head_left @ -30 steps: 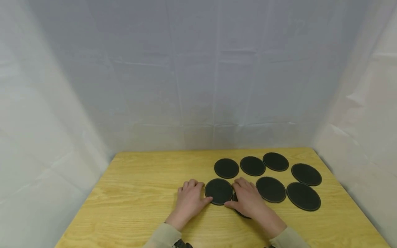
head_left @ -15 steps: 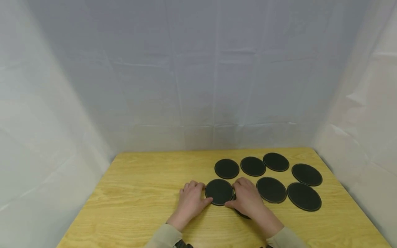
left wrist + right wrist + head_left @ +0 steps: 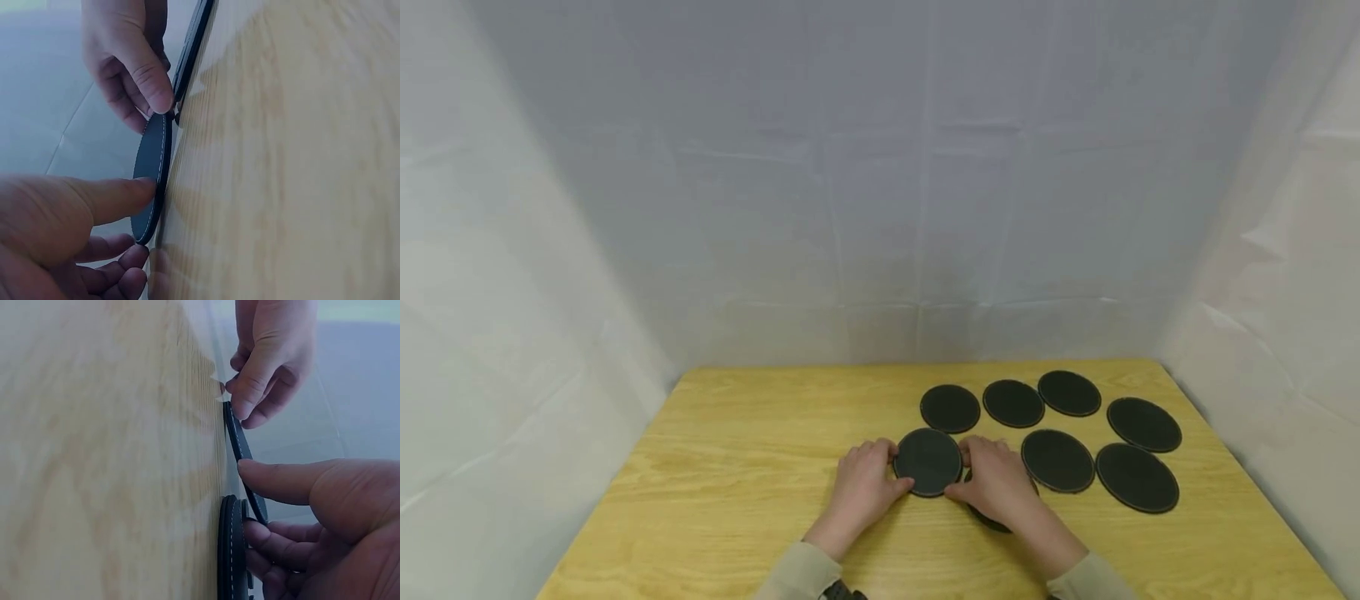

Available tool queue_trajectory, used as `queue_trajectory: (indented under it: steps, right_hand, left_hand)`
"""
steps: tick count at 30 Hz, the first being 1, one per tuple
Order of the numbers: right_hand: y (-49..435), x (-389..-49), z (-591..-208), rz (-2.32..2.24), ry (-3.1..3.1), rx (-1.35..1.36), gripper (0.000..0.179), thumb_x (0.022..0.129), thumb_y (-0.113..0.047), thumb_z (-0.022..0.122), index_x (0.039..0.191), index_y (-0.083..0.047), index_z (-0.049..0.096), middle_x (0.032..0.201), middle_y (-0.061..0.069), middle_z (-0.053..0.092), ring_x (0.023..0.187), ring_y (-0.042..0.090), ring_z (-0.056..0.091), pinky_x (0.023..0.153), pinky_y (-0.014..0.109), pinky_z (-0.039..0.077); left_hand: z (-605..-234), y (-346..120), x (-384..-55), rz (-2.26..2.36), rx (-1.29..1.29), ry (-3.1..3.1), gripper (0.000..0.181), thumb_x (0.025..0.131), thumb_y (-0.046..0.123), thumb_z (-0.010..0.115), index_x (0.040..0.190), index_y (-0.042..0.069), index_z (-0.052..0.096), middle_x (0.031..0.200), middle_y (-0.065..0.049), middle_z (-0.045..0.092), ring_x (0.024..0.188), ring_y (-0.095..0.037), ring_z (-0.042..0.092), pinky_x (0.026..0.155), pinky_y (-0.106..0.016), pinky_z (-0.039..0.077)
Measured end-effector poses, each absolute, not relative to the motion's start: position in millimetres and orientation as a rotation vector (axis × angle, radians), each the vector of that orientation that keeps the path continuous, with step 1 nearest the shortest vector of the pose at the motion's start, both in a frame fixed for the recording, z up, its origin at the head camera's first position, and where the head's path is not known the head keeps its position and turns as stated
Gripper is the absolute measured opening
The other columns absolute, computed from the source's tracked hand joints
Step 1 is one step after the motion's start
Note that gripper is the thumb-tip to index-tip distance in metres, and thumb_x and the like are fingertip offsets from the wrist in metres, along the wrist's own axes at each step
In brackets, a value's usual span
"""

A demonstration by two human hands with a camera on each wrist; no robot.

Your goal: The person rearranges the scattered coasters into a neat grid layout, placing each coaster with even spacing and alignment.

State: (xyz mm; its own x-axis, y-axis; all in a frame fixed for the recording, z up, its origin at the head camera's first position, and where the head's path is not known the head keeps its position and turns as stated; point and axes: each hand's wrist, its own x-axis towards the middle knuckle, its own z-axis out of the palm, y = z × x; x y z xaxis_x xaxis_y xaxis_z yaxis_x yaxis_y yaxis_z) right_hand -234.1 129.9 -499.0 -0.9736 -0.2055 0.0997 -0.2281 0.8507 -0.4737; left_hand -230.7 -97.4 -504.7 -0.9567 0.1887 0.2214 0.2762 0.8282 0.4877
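A round black coaster (image 3: 928,461) with pale edge stitching is held between both hands, over the middle of the wooden table. My left hand (image 3: 865,479) grips its left side, the thumb on the near rim. On the opposite side, my right hand (image 3: 997,481) pinches the rim between thumb and fingers. The right wrist view has this coaster (image 3: 238,439) tilted, its edge by the right fingers raised off the wood. Beneath my right hand lies a second black coaster (image 3: 992,522), mostly covered by that hand.
Several matching coasters lie flat in two rough rows, among them a back-row coaster (image 3: 950,408) and a front-row coaster (image 3: 1057,460). Bare wood of the table (image 3: 737,467) extends to the left. White sheeting (image 3: 880,208) hangs behind and along both sides.
The coaster between my hands has tilted up slightly off the table, its far edge shifting upward in the head view. Both hands stay in nearly the same place; the other coasters lie still.
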Motion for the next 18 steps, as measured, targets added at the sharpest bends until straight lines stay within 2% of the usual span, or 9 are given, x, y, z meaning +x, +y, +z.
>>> queue_trajectory:
  steps: [4,7,11,14,18]
  right_hand:
    - [129.7,-235.2,-498.3,0.903,-2.952,0.337,0.065,0.082,-0.027,0.1,0.134,-0.003,0.07,0.09,-0.008,0.071,0.103,0.03,0.069,0.103,0.063,0.048]
    - [130.5,-234.8,-498.2,0.973,-2.912,0.349,0.055,0.09,-0.022,0.094,0.136,-0.005,0.069,0.091,-0.009,0.071,0.098,0.026,0.068,0.096,0.058,0.052]
    - [131.2,-235.6,-499.1,1.131,-2.86,0.335,0.038,0.101,-0.013,0.082,0.135,-0.008,0.068,0.096,-0.006,0.071,0.091,0.017,0.067,0.084,0.049,0.056]
    - [131.5,-237.3,-501.3,1.292,-2.837,0.291,0.035,0.105,-0.009,0.076,0.138,-0.009,0.065,0.098,-0.004,0.071,0.089,0.014,0.068,0.081,0.044,0.058]
    - [130.8,-238.4,-502.0,1.54,-2.778,0.234,0.035,0.107,-0.005,0.072,0.141,-0.006,0.062,0.095,0.001,0.072,0.083,0.017,0.07,0.079,0.043,0.058]
  left_hand:
    - [-504.3,-98.0,-232.4,-0.795,-0.366,-2.843,0.052,0.083,0.028,0.099,0.118,0.001,0.072,0.103,-0.01,0.073,0.098,-0.032,0.065,0.091,-0.054,0.048]
    - [-504.8,-98.8,-232.7,-0.79,-0.358,-2.85,0.058,0.084,0.03,0.099,0.125,-0.001,0.071,0.107,-0.012,0.074,0.101,-0.035,0.067,0.093,-0.056,0.049]
    - [-505.6,-99.9,-233.7,-0.799,-0.346,-2.859,0.063,0.084,0.031,0.098,0.128,-0.003,0.07,0.111,-0.015,0.074,0.106,-0.038,0.066,0.095,-0.059,0.049]
    - [-505.1,-100.0,-234.4,-0.819,-0.341,-2.864,0.062,0.084,0.031,0.099,0.127,-0.003,0.07,0.11,-0.014,0.074,0.105,-0.037,0.066,0.095,-0.059,0.049]
    - [-503.8,-100.5,-235.1,-0.852,-0.33,-2.873,0.06,0.084,0.031,0.099,0.126,-0.002,0.071,0.106,-0.011,0.073,0.103,-0.035,0.066,0.095,-0.059,0.049]
